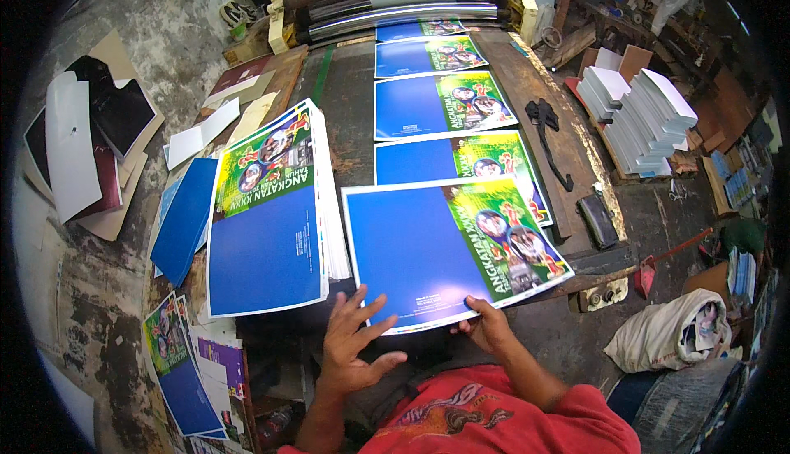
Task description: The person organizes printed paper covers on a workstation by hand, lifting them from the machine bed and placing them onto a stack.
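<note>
Head view: the right hand (pixel 490 328) sits at the lower centre of the frame, thumb on top and fingers underneath, clamped on the lower edge of a printed sheet (pixel 403 244) in blue and green. That sheet lies at the centre of the frame, tilted a little, its far edge overlapping the nearest of a row of matching sheets (pixel 411 107). The left hand (pixel 349 345) is just beside its lower left corner, fingers spread apart and thumb held out — whether a fingertip touches the sheet, I cannot tell.

The row runs up the dark table (pixel 346 137) toward the rollers (pixel 403 13) at the top of the frame, the farthest sheet right at them. Left of centre stands a thick stack (pixel 263 248) of the same print, turned so its green part is at the top. Blue sheets (pixel 183 219) lie just left of it, and more loose prints (pixel 185 380) show at the lower left.

Right of the row, a black strap (pixel 543 121) and a black pouch (pixel 597 221) rest on the table. Farther out — upper right — are tall piles of white paper (pixel 650 116), with a whitish sack (pixel 662 335) at the lower right.
</note>
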`<act>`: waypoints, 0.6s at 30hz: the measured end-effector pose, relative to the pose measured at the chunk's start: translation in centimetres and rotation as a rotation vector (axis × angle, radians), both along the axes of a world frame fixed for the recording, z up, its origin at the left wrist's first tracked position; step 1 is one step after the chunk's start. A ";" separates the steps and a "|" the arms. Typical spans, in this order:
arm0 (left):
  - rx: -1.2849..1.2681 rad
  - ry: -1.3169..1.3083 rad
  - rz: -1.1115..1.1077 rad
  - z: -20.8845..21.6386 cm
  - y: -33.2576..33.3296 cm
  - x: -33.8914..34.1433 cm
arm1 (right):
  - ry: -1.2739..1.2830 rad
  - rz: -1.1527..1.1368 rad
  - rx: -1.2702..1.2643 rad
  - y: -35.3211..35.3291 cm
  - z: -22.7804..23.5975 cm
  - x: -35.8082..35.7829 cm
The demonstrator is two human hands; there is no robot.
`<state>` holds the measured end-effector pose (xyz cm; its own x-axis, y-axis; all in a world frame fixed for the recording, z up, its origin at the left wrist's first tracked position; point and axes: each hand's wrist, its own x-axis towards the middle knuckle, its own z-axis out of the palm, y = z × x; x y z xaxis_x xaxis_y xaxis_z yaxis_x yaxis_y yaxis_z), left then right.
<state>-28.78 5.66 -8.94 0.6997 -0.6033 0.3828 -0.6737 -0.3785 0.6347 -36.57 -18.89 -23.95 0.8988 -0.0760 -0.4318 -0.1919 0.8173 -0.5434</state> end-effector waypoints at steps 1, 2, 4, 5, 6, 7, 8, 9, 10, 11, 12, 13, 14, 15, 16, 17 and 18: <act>0.018 -0.050 0.006 -0.3 -0.6 0.3 | 0.038 0.007 -0.022 0.2 -1.1 -0.6; -0.017 -0.023 0.036 -0.9 -1.5 0.9 | 0.044 0.023 -0.032 0.5 -2.1 -1.4; -0.070 0.035 0.117 -2.8 -4.0 3.0 | 0.107 0.069 -0.132 1.3 -3.8 -3.0; -0.101 0.067 0.172 -4.2 -5.6 4.7 | 0.079 0.109 -0.120 1.5 -4.3 -4.1; -0.133 0.099 0.231 -5.7 -7.3 6.7 | 0.141 0.129 -0.153 1.9 -4.6 -5.1; -0.101 0.160 0.309 -7.3 -8.9 9.0 | 0.123 0.153 -0.155 2.2 -4.8 -6.0; -0.084 0.215 0.376 -8.9 -10.4 11.4 | 0.115 0.157 -0.103 2.6 -4.9 -6.7; 0.027 0.261 0.505 -10.4 -11.8 14.0 | 0.162 0.179 -0.103 2.9 -4.9 -7.1; 0.142 0.327 0.623 -11.9 -13.0 16.3 | 0.144 0.189 -0.080 3.1 -4.8 -7.4; 0.154 0.386 0.698 -13.2 -13.7 18.4 | 0.125 0.198 -0.082 3.3 -4.7 -7.5; 0.189 0.480 0.776 -14.2 -14.3 20.3 | 0.179 0.227 -0.064 3.4 -4.5 -7.4; 0.237 0.484 0.807 -15.2 -14.8 21.8 | 0.143 0.233 -0.071 3.5 -4.4 -7.2; 0.294 0.497 0.846 -16.1 -15.2 23.0 | 0.100 0.222 -0.080 3.5 -4.2 -6.9; 0.365 0.520 0.889 -16.7 -15.5 24.1 | 0.080 0.224 -0.050 3.4 -4.1 -6.5; 0.338 0.510 0.871 -17.2 -15.8 25.1 | 0.090 0.218 -0.058 3.3 -3.9 -6.2; 0.327 0.510 0.857 -17.6 -15.9 25.9 | 0.080 0.208 -0.054 3.2 -3.8 -5.8; 0.312 0.490 0.846 -17.9 -16.0 26.7 | 0.054 0.187 -0.041 3.0 -3.6 -5.4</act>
